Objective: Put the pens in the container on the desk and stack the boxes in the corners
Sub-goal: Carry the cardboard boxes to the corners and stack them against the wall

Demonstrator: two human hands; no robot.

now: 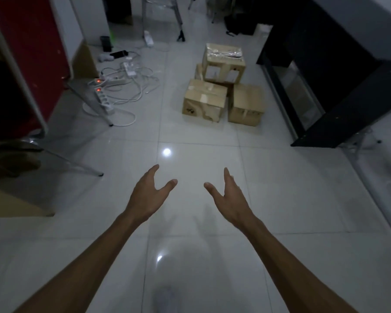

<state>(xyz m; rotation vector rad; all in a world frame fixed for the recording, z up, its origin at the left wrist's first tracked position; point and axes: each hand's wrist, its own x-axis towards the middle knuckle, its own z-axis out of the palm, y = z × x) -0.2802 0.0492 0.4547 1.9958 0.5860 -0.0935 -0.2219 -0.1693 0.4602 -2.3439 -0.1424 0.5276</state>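
Observation:
Several brown cardboard boxes stand grouped on the white tiled floor ahead. The front left box (204, 100) and the front right box (246, 105) rest on the floor. A taped top box (223, 63) sits stacked behind them on a partly hidden box. My left hand (148, 195) and my right hand (228, 196) are stretched out over the bare floor, well short of the boxes. Both palms face each other with straight fingers and spread thumbs, and neither holds anything. No pens or container are in view.
A tangle of white cables and power strips (120, 86) with red lights lies on the floor at left. A red panel (29, 53) and metal legs stand at the left edge. A long black cabinet (325, 82) runs along the right.

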